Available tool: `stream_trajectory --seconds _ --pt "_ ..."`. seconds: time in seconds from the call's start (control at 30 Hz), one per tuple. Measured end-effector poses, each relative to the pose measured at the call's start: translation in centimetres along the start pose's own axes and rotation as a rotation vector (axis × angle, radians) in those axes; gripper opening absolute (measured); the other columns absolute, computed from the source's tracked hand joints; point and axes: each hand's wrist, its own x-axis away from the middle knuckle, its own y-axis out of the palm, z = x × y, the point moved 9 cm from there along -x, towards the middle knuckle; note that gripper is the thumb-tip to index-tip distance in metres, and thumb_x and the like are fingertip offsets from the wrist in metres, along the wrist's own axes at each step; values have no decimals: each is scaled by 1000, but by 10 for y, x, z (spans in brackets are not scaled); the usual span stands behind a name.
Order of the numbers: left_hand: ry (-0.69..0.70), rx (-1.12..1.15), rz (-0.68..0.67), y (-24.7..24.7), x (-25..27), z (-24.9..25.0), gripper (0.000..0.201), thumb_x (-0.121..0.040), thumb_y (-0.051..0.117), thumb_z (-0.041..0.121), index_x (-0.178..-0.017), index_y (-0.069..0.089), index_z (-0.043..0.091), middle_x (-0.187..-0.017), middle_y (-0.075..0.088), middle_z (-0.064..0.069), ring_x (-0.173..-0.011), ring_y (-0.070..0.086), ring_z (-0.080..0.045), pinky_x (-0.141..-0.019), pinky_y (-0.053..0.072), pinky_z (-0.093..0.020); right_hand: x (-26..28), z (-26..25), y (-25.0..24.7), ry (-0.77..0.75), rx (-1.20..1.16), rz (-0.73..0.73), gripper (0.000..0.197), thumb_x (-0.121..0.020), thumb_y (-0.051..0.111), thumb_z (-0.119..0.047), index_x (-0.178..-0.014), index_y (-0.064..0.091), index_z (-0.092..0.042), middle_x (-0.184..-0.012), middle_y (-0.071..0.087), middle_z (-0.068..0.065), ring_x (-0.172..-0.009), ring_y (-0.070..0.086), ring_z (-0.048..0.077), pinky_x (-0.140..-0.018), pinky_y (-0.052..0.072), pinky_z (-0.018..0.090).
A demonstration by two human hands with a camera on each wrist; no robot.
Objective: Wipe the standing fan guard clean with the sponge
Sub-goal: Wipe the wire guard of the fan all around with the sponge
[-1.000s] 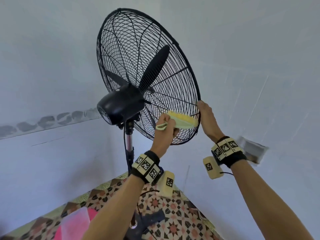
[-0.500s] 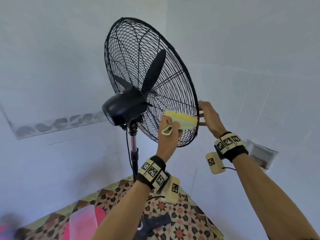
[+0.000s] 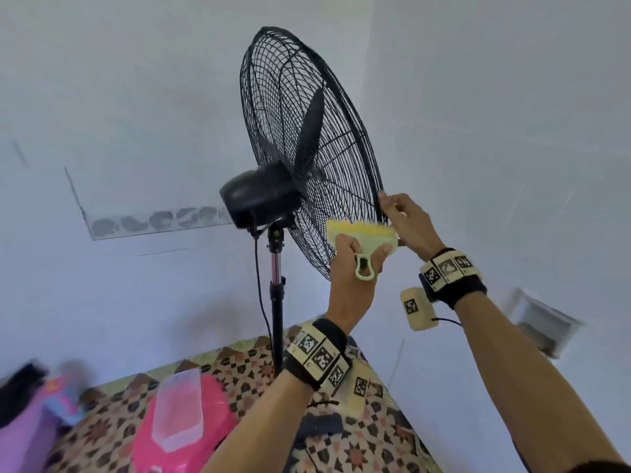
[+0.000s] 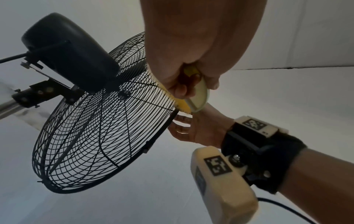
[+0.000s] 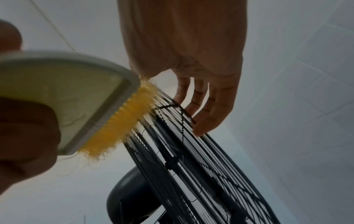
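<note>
The black standing fan's wire guard (image 3: pixel 307 131) tilts up in the middle of the head view, seen from behind its motor housing (image 3: pixel 259 196). My left hand (image 3: pixel 355 268) grips the pale green handle of the yellow sponge brush (image 3: pixel 362 233), whose yellow face presses on the rear wires low at the guard's right. My right hand (image 3: pixel 406 220) is at the rim beside it. In the right wrist view its fingers (image 5: pixel 201 91) lie fairly straight on the front wires of the guard (image 5: pixel 191 151), next to the sponge (image 5: pixel 122 125). The left wrist view shows sponge (image 4: pixel 184 106) touching guard (image 4: pixel 95 136).
The fan's pole (image 3: pixel 276 302) and its cable (image 3: pixel 259 302) drop to a patterned floor (image 3: pixel 358 448). A pink object (image 3: pixel 191 431) with a clear lid lies lower left. White walls close in behind and right, with a wall box (image 3: pixel 543 322) at right.
The guard now appears more edge-on and further right in view. The sponge has slid right toward the rim, its handle loop now pointing down. My right hand has stayed at the rim.
</note>
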Motion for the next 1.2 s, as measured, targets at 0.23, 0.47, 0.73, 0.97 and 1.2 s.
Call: stream_trajectory --seconds 0.23,0.47,0.73,0.97,1.2 --pt "-83 13 180 -29 7 -28 42 -98 68 36 -88 34 15 -70 36 -4 -60 38 -14 -52 33 -40 -1 1 2 -25 -23 -4 69 -85 48 -81 -116 57 -20 -111 62 -2 -100 64 19 -59 64 36" --pt "-131 123 120 -19 -6 -38 38 -101 65 32 -89 34 16 -81 43 -13 -67 42 -23 -52 35 -35 -8 8 -3 14 -36 -10 67 -88 49 -80 -118 57 -21 -113 63 1 -100 65 18 -62 65 38" --pt "-70 189 -162 3 -12 -33 34 -103 61 27 -93 38 5 -81 45 -14 -66 44 -23 -51 34 -30 -16 11 -6 -23 -34 28 66 -86 47 -83 -109 56 -22 -104 67 5 -91 70 23 -69 64 46" --pt "-84 215 -191 -23 -44 -51 25 -103 61 23 -95 42 10 -76 47 -8 -63 45 -16 -53 38 -24 -22 16 -10 42 -69 13 61 -93 46 -76 -117 55 -20 -109 65 9 -97 68 22 -65 65 43" --pt "-148 324 -363 -8 -58 -58 30 -103 62 15 -88 36 16 -77 46 0 -66 47 -16 -52 38 -20 -24 19 -11 50 -77 27 60 -93 46 -75 -117 55 -21 -111 64 6 -95 67 19 -59 64 36"
